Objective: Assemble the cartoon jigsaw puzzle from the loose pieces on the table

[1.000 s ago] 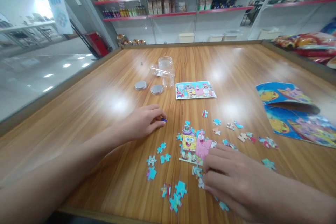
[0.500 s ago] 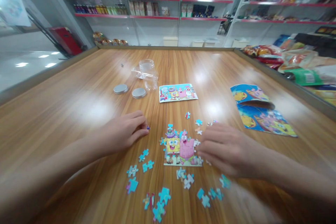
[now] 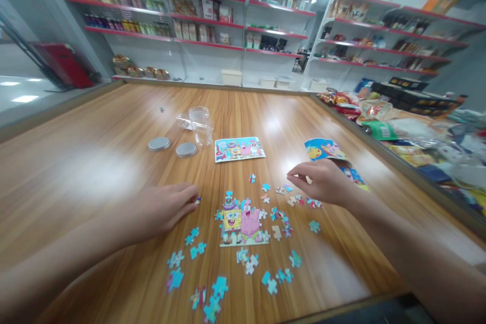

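Observation:
My left hand (image 3: 172, 206) is closed in a pinch on a small puzzle piece (image 3: 198, 200), left of the partly assembled puzzle (image 3: 246, 221). That puzzle shows a yellow square cartoon figure beside a pink one. My right hand (image 3: 322, 178) hovers over the right side, thumb and fingers drawn together; whatever is between the tips, if anything, cannot be made out. Below it lie loose puzzle pieces (image 3: 292, 201). More pieces (image 3: 281, 217) lie against the puzzle's right side. Behind the puzzle is a picture card (image 3: 240, 149) of the cartoon characters.
Blue loose pieces (image 3: 219, 287) lie in front. Two silver lids (image 3: 186, 149) and a clear plastic container (image 3: 200, 120) stand farther back. A folded blue printed sheet (image 3: 322, 148) is partly behind my right hand. Packaged goods (image 3: 379, 111) lie beyond the table's right edge; stocked shelves (image 3: 207, 43) are behind.
My right hand has moved away from the puzzle's right side, up and back, uncovering pieces there. My left hand still pinches its piece. The camera view has tilted up and shifted right.

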### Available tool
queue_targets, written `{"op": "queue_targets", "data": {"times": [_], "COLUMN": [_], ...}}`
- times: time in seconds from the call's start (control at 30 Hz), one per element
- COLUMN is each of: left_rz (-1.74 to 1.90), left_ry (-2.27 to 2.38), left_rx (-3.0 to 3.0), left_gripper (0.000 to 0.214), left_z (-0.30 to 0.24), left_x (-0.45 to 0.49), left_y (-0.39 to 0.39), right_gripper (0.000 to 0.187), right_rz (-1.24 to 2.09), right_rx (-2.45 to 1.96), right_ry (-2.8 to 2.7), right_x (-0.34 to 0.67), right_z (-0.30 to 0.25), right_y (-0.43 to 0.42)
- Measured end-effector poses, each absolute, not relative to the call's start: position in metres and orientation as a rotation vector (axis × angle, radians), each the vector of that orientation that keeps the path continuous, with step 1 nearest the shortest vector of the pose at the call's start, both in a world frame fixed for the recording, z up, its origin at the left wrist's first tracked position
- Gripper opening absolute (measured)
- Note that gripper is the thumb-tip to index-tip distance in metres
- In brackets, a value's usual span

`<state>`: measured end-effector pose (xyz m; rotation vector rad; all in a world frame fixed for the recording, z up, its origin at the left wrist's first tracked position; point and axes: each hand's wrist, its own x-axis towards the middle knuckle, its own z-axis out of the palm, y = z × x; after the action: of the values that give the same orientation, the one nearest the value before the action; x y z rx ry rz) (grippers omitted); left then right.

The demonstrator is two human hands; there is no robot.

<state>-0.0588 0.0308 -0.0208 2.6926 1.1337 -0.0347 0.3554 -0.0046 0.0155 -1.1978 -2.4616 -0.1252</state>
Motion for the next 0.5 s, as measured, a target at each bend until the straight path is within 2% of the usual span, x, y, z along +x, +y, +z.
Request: {"op": "queue_targets", "data": {"times": [0.37, 0.5], "left_rz": [-0.076, 0.096], "left_ry": [1.098, 1.076], "left_rx": [2.726, 2.764], "left_gripper": [0.031, 0.028], "left_z": [-0.0246, -0.0271], "left_x": [-0.0638, -0.0636], "left_y": [0.0334, 0.0327], "right_gripper": [0.019, 0.019], "right_rz": [-0.140, -0.105], "right_rx": [-1.243, -1.292], "right_ry": [-2.417, -2.423], "right_x": [0.3511, 0.3562], "right_z": [0.0216, 0.0204], "right_y": [-0.0055, -0.0029]}}
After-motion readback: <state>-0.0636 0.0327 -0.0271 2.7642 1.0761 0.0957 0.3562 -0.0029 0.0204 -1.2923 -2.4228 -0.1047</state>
